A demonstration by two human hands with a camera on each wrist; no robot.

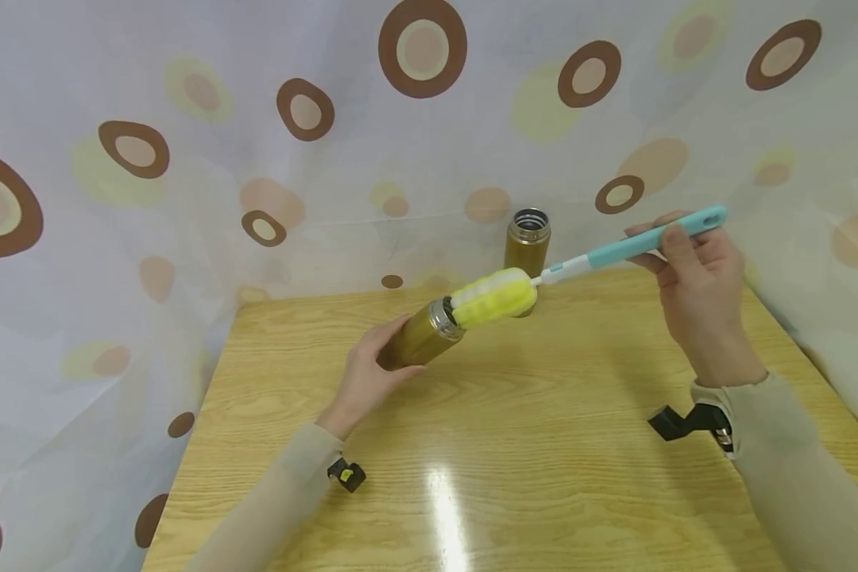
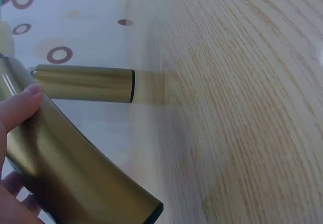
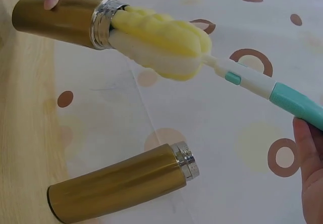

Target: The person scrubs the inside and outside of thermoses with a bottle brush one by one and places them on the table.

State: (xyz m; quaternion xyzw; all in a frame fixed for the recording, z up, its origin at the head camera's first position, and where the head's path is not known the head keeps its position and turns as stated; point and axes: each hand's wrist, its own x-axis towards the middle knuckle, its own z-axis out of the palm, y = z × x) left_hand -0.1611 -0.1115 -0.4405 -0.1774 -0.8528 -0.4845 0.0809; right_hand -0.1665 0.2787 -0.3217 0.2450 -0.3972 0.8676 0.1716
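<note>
My left hand [image 1: 368,373] grips a gold metal flask [image 1: 418,338] tilted above the wooden table [image 1: 515,445], its silver mouth [image 3: 103,22] pointing right. My right hand [image 1: 693,278] holds the teal handle [image 1: 651,238] of a bottle brush. The yellow and white sponge head [image 1: 493,298] sits with its tip just inside the flask's mouth. The left wrist view shows the held flask [image 2: 75,168] close up with my thumb on it. The right wrist view shows the sponge head [image 3: 161,40] entering the held flask [image 3: 60,14].
A second gold flask [image 1: 527,242] stands upright and uncapped at the table's far edge, behind the sponge; it also shows as a gold flask [image 3: 121,188] in the right wrist view. A curtain [image 1: 186,159] with brown circles surrounds the table on the back and sides.
</note>
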